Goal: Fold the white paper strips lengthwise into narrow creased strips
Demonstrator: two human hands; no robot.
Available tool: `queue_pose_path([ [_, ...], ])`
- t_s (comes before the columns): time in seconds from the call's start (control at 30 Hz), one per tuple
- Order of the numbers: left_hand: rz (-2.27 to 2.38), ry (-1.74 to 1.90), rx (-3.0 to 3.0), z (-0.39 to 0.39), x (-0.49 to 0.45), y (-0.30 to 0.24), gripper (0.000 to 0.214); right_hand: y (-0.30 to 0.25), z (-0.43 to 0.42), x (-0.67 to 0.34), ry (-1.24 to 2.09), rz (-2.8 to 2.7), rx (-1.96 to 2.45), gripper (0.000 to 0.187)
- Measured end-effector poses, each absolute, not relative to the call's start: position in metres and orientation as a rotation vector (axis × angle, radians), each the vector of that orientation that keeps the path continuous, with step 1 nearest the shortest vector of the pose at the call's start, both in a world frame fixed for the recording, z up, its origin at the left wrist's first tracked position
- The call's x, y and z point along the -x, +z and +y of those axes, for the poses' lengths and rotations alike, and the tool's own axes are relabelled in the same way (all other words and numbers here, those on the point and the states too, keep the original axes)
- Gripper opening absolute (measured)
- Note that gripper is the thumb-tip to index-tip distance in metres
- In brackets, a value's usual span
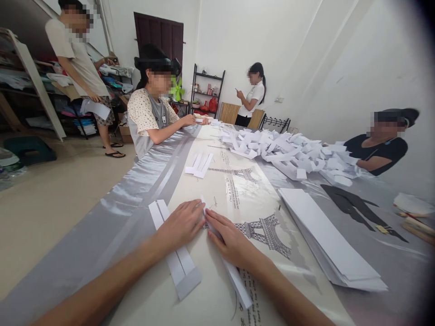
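Note:
My left hand (181, 224) and my right hand (228, 240) lie flat side by side on a long white paper strip (238, 283), fingers stretched out and pressing it against the table. The strip runs from under my fingertips toward the near edge. Just left of it lies a folded white strip (176, 256), partly under my left wrist. The table wears a cloth printed with Eiffel Towers (265, 228).
A stack of long white sheets (326, 237) sits to my right. A big heap of folded paper pieces (288, 151) fills the far middle. Several loose strips (200, 164) lie ahead. Three people sit or stand around the table's far end, another stands at the shelves on the left.

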State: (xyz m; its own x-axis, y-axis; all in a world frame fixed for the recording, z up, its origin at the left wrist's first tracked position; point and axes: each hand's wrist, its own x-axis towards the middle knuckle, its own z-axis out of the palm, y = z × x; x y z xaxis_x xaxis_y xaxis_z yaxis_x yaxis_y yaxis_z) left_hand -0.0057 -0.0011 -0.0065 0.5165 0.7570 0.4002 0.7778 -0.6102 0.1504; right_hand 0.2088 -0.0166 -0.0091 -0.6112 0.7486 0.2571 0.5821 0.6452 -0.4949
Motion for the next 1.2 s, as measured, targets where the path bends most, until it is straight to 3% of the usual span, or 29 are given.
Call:
queue_pose_path([
  [0.43,-1.238,-0.562,2.707,0.005,0.001,-0.037,0.049,-0.013,-0.015,-0.208,0.465,-2.449,1.022,0.054],
  [1.2,-1.207,-0.439,2.662,0.002,-0.004,-0.022,0.047,-0.015,-0.016,-0.207,0.286,-2.489,0.995,0.053],
])
